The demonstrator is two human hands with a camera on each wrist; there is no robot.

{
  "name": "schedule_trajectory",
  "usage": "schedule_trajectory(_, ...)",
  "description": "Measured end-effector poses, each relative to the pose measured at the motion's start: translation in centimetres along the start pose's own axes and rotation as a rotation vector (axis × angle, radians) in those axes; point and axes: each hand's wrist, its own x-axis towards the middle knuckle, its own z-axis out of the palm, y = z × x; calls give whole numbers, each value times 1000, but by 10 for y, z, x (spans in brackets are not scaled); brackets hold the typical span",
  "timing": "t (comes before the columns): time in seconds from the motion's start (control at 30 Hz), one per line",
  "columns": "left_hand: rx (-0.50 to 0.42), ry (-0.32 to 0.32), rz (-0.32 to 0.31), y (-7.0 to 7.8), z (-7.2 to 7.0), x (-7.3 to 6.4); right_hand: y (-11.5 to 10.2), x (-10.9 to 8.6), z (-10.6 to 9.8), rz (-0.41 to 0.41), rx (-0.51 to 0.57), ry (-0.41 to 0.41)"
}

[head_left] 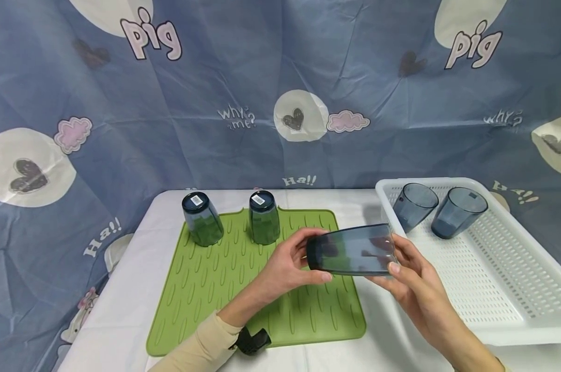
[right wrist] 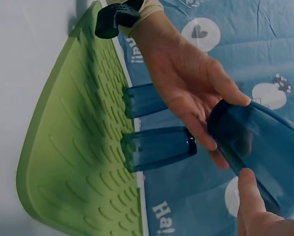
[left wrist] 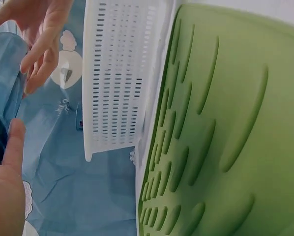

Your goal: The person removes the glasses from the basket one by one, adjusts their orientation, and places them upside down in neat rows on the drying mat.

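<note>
A blue-tinted drinking glass (head_left: 355, 250) lies on its side in the air, above the right edge of the green mat, its dark base to the left and its rim to the right. My left hand (head_left: 292, 263) grips the base end between thumb and fingers. At the rim end my right hand (head_left: 413, 281) holds it, thumb on the near side and fingers partly hidden behind. The right wrist view also shows both the held glass (right wrist: 270, 152) and the left hand (right wrist: 184, 83) at its base.
Two upside-down glasses, one at the left (head_left: 203, 219) and one beside it (head_left: 264, 218), stand on the ridged green mat (head_left: 257, 336). To the right, a white perforated basket (head_left: 489, 330) holds two tilted glasses (head_left: 458, 212) at its back. A printed blue cloth (head_left: 243, 155) hangs behind the table.
</note>
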Motion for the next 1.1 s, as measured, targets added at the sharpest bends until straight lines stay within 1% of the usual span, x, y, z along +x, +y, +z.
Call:
schedule_trajectory(0.1, -1, 2, 8, 1, -1, 1, -1, 1, -4, 16, -41, -12)
schedule_trajectory(0.2, 3, 9, 26, 2, -2, 1, -3, 0, -7, 44, -105, -20)
schedule_trajectory(0.27, 10, 20, 36, 2, -2, 0, -5, 0, -9, 46, -144, -23)
schedule_trajectory(0.33, 19, 38, 40, 2, -2, -1, -6, -1, -10, 20, -177, -28)
schedule_trajectory(0.47, 29, 68, 36, 4, -4, -3, -11, -1, -12, -99, -210, -56)
schedule_trajectory(0.6, 26, 79, 24, 7, -7, -3, -21, -2, -16, -195, -226, -87)
schedule_trajectory(0.7, 40, 91, 25, 10, -9, -3, -31, -4, -22, -212, -258, -85)
schedule_trajectory(0.83, 71, 112, 31, 14, -11, -2, -41, -8, -30, -223, -328, -56)
schedule_trajectory(0.97, 111, 142, 29, 15, -11, 1, -46, -11, -38, -271, -377, -71)
schedule_trajectory(1.03, 142, 156, 26, 16, -10, 2, -48, -13, -42, -284, -397, -75)
schedule_trajectory(1.1, 167, 169, 18, 15, -9, 3, -50, -15, -45, -281, -418, -61)
